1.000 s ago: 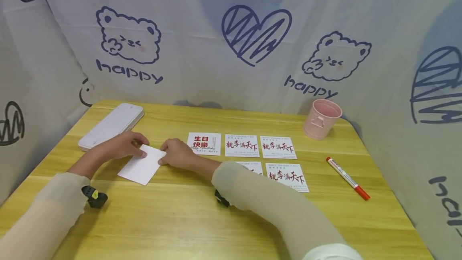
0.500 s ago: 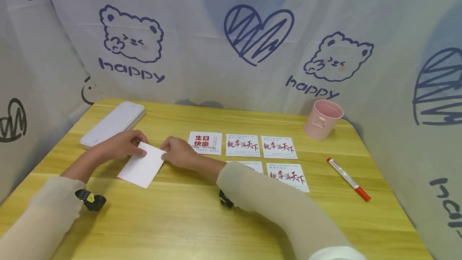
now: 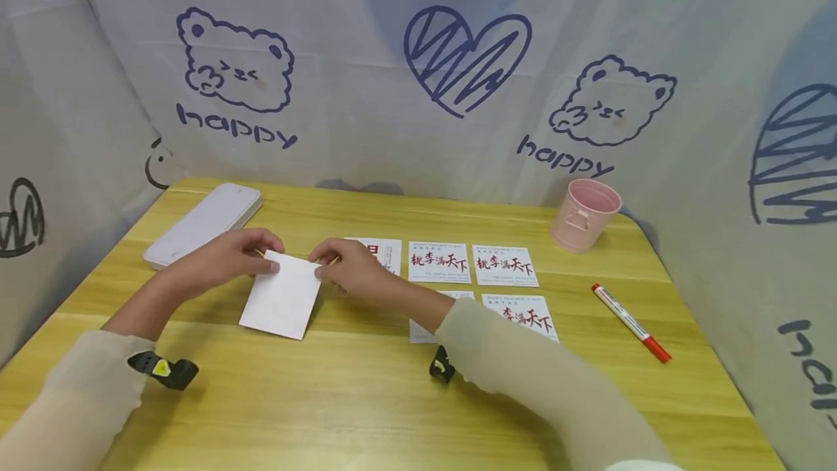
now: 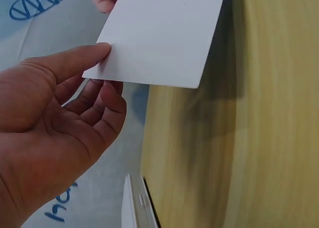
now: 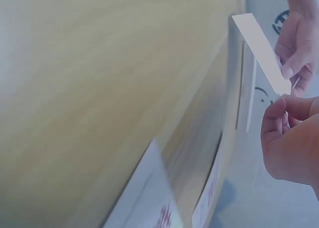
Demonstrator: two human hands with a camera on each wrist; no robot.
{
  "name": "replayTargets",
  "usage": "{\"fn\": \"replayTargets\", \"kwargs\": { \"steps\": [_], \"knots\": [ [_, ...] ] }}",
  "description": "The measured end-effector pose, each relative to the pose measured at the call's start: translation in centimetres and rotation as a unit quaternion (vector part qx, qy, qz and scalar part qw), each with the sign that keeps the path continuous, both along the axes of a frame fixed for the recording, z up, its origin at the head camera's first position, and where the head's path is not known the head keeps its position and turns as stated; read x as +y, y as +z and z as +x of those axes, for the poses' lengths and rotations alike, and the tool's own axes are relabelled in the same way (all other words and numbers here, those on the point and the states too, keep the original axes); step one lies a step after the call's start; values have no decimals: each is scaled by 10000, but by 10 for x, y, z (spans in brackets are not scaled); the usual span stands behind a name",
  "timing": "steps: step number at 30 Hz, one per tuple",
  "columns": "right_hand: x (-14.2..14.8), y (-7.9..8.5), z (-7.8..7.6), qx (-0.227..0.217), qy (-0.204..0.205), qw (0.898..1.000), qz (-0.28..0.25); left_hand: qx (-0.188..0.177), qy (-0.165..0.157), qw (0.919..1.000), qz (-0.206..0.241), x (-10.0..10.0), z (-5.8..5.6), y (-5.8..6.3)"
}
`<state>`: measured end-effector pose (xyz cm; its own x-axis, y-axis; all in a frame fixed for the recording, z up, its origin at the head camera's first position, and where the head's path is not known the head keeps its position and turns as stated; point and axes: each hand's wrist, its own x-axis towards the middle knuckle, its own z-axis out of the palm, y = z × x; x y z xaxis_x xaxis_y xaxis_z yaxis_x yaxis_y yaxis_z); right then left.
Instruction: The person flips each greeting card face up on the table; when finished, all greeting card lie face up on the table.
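A blank white card [image 3: 282, 300] is held between both hands, tilted with its far edge raised off the table. My left hand [image 3: 225, 260] pinches its far left corner, thumb on the face toward me and fingers behind, as the left wrist view shows. At the far right corner my right hand [image 3: 356, 267] pinches the card with thumb and fingertips. Behind the right hand lies a card with red print [image 3: 391, 253], partly covered by it. The far side of the held card is hidden in the head view.
Several cards with red characters, such as one card [image 3: 439, 262], lie in two rows right of the hands. A white case [image 3: 205, 224] lies at the back left. At the right are a pink bucket [image 3: 584, 216] and a red-and-white marker [image 3: 631, 323]. Printed cloth [image 3: 366, 93] hangs behind the table.
Both hands have lifted the white card's far edge and moved it to the right. The right hand now covers part of the red-printed card behind it.
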<state>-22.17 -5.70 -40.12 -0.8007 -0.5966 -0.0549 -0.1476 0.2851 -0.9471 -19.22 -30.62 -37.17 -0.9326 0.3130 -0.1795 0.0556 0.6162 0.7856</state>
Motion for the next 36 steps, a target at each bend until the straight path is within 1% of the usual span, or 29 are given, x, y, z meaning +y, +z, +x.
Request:
{"fn": "replayTargets", "kwargs": {
  "steps": [3,6,9,13,16,20,25,30,33,36],
  "knots": [
    [17,4,1,212,-16,9998,30,-16,-26,9997,257,14,1,5],
    [35,6,3,395,-121,9991,53,-51,-94,9987,507,31,0,7],
    [53,12,8,392,-235,9989,53,-82,-157,9969,762,46,-1,9],
    [80,19,16,381,-370,9986,45,-194,-263,9924,1189,69,-3,10],
    [104,22,20,610,-458,9970,137,-272,-428,9881,1454,89,-6,9],
    [133,26,23,808,-491,9953,229,-344,-656,9832,1668,115,-11,9],
    [164,35,28,724,-440,9961,244,-494,-842,9773,1882,138,-16,10],
    [182,42,31,758,-352,9958,374,-537,-992,9716,2079,153,-15,11],
    [192,47,32,834,-114,9952,499,-541,-1113,9693,2123,162,-17,9],
    [205,51,34,1068,180,9916,706,-555,-1239,9669,2161,171,-21,6]
  ]
}}
